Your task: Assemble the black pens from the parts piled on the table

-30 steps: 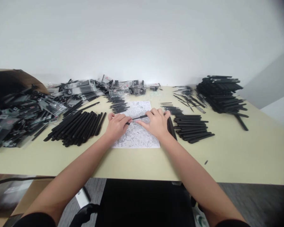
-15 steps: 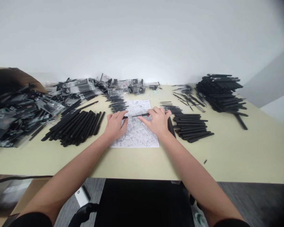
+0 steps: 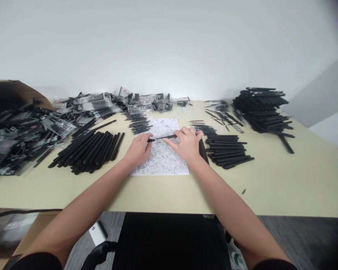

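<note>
Both of my hands are over a white sheet covered in scribbles (image 3: 166, 161). My left hand (image 3: 138, 150) is closed around a short-showing black pen barrel (image 3: 151, 140), most of it hidden by the fingers. Pinched in my right hand (image 3: 188, 143) is a slim black pen refill (image 3: 169, 137) with a thin tip pointing left. That tip reaches the end of the barrel; whether it is inside, I cannot tell. Beside the right wrist lies a thick black pen (image 3: 203, 152), partly covered by the hand.
Black barrels (image 3: 92, 152) are heaped on the left, near a pile of plastic packets (image 3: 19, 138). Slim black pieces (image 3: 139, 123) lie behind the left hand. Right of the paper are a row of black pens (image 3: 228, 150) and a tall stack (image 3: 261, 108). A tiny black bit (image 3: 243, 191) lies near the front.
The gap between the barrel and the refill has closed, with slightly more of the barrel showing past my left fingers. My right hand has hardly moved.
</note>
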Demonstrator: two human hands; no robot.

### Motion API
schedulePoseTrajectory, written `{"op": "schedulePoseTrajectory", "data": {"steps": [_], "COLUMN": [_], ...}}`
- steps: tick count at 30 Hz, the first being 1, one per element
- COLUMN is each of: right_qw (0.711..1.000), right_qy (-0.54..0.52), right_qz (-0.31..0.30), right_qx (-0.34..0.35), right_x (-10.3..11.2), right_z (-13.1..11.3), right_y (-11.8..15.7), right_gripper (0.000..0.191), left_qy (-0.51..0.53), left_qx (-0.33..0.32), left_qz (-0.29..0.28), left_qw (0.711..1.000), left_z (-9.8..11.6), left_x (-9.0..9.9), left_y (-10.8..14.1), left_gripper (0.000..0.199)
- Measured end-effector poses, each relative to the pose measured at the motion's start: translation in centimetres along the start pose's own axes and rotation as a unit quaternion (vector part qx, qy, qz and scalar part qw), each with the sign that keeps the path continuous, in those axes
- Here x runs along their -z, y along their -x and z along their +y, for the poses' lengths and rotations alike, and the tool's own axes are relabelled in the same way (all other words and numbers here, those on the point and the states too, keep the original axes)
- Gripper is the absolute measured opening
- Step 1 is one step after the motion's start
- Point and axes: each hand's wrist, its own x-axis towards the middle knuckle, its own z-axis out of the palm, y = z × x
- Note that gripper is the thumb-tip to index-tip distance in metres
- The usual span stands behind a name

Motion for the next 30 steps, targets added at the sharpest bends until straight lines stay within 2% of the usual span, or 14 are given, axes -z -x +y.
{"op": "schedulePoseTrajectory", "data": {"steps": [7, 12, 23, 30], "right_qw": [1.0, 0.999, 0.999, 0.999], "right_qy": [0.026, 0.043, 0.037, 0.025], "right_qz": [0.003, -0.008, 0.003, -0.003], "right_qx": [0.005, 0.02, 0.032, 0.047], "right_x": [0.03, 0.14, -0.16, -0.08], "right_z": [0.4, 0.42, 0.58, 0.31], "right_y": [0.01, -0.01, 0.02, -0.01], "right_gripper": [0.061, 0.063, 0.061, 0.058], "left_qy": [0.041, 0.048, 0.004, 0.004], "left_qx": [0.032, 0.042, -0.004, 0.002], "left_qz": [0.012, 0.002, -0.022, -0.019], "left_qw": [0.999, 0.998, 1.0, 1.0], "left_z": [0.12, 0.12, 0.19, 0.31], "left_x": [-0.11, -0.13, 0.36, 0.26], "left_y": [0.1, 0.08, -0.15, -0.07], "left_gripper": [0.014, 0.014, 0.016, 0.017]}}
